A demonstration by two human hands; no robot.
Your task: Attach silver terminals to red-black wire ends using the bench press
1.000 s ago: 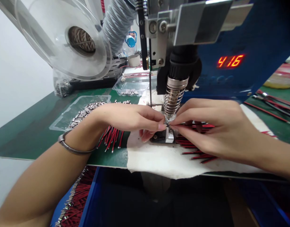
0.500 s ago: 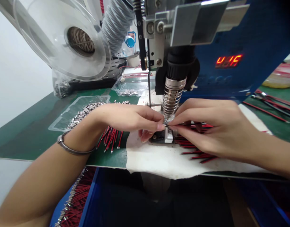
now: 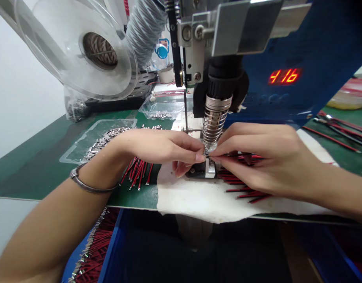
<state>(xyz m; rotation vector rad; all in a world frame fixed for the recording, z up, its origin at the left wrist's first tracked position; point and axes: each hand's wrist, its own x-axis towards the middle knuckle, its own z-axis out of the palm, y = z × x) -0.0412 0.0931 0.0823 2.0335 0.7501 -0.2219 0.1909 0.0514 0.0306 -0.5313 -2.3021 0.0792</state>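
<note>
My left hand (image 3: 166, 146) and my right hand (image 3: 257, 157) meet fingertip to fingertip under the soldering head (image 3: 214, 118) of a blue machine (image 3: 301, 47). Each pinches an end of a small part over the metal fixture (image 3: 209, 169); my right fingers hold a thin red and black wire (image 3: 228, 156), my left fingers a tiny piece too small to name. A silver bangle (image 3: 89, 184) sits on my left wrist. More red and black wires (image 3: 139, 171) lie under my left hand and beside my right hand (image 3: 245, 192).
A white cloth (image 3: 198, 200) covers the green bench (image 3: 36, 165) in front. A clear bag of metal terminals (image 3: 101, 139) lies at left, a clear reel (image 3: 80, 47) hangs above. The red display (image 3: 283, 76) reads 416. A blue bin of finished wires (image 3: 95, 247) sits below.
Both hands stay pinched at the fixture. The view has shifted slightly; the display flickered and reads 416 again.
</note>
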